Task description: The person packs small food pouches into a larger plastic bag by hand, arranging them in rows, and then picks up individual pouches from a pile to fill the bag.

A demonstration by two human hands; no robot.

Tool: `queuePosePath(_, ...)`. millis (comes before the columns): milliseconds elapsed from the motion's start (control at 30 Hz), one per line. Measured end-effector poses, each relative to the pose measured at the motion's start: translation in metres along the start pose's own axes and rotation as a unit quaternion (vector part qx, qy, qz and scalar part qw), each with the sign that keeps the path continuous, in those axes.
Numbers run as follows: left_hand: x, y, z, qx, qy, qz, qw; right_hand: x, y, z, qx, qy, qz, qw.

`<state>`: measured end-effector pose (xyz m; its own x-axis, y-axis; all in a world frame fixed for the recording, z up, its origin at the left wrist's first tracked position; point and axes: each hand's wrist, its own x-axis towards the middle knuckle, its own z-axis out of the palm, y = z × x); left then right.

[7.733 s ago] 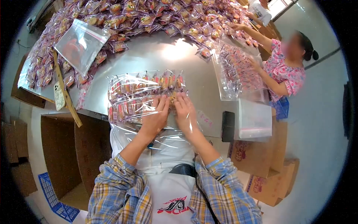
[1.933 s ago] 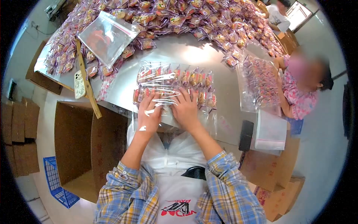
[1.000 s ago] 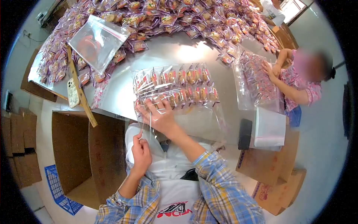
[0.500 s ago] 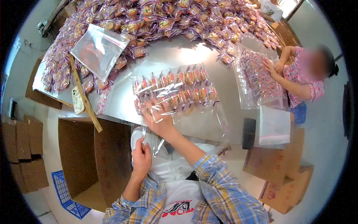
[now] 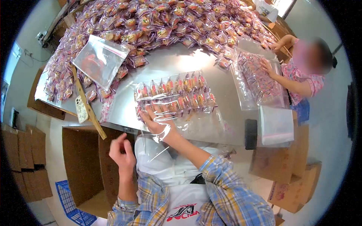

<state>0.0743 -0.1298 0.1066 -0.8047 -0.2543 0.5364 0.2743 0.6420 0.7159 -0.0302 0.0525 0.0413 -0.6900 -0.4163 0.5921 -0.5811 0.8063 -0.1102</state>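
A clear plastic bag (image 5: 200, 122) lies on the metal table, with two rows of individually wrapped pastries (image 5: 177, 86) inside its far part. My right hand (image 5: 160, 122) is under the bag's clear film, fingers stretched toward the near row and touching the packets at its left end. Left of the bag and over a cardboard box, my left hand (image 5: 122, 152) is raised with loosely bent fingers, thumb and forefinger a little apart. Nothing shows in it. Glare on the film partly hides the right fingers.
A large heap of wrapped pastries (image 5: 162, 26) covers the table's far side. Flat empty bags (image 5: 102, 60) lie at left, near a wooden strip (image 5: 85, 98) and a phone (image 5: 81, 109). At right are a bag stack (image 5: 277, 126), a black object (image 5: 251, 134) and a co-worker handling another filled bag.
My left hand has let go of the bag's near left edge and moved left. My right hand stays under the film near the packets. The co-worker's one hand has lifted away from their bag.
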Motion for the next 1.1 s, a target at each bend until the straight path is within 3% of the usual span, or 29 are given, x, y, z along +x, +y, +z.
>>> queuePosePath(67,0.035,0.008,0.010,-0.004,-0.013,0.008,1.000,0.000,-0.004,-0.013,0.018,-0.022,0.005,1.000)
queuePosePath(133,0.066,0.003,0.031,0.080,-0.066,0.110,0.988,0.000,-0.002,-0.008,0.014,-0.003,0.001,1.000)
queuePosePath(200,0.093,0.002,0.059,0.065,-0.144,0.095,0.983,-0.002,-0.001,-0.017,0.035,-0.028,-0.003,0.999)
queuePosePath(300,0.119,-0.029,0.098,0.152,-0.249,0.129,0.948,-0.007,0.001,-0.036,0.107,-0.028,0.010,0.994)
queuePosePath(433,0.123,-0.035,0.115,0.206,-0.348,0.061,0.913,-0.020,0.005,-0.053,0.073,-0.018,0.043,0.996)
queuePosePath(533,0.118,-0.033,0.115,0.217,-0.337,0.055,0.915,-0.020,0.000,-0.043,0.093,-0.071,0.084,0.990)
queuePosePath(700,0.119,-0.029,0.112,0.265,-0.339,0.074,0.900,-0.017,-0.002,-0.036,0.146,-0.028,0.092,0.985)
queuePosePath(800,0.123,-0.032,0.114,0.214,-0.334,0.059,0.916,-0.010,0.006,-0.048,0.138,-0.042,0.075,0.987)
queuePosePath(933,0.113,-0.030,0.108,0.115,-0.200,0.098,0.968,-0.028,0.019,-0.078,0.152,-0.048,0.065,0.985)
queuePosePath(967,0.103,-0.020,0.097,0.106,-0.135,0.117,0.978,-0.043,0.022,-0.079,0.163,-0.033,0.086,0.982)
queuePosePath(1100,0.028,0.014,0.054,0.049,-0.091,0.093,0.990,-0.091,0.028,-0.097,0.180,0.033,0.232,0.955)
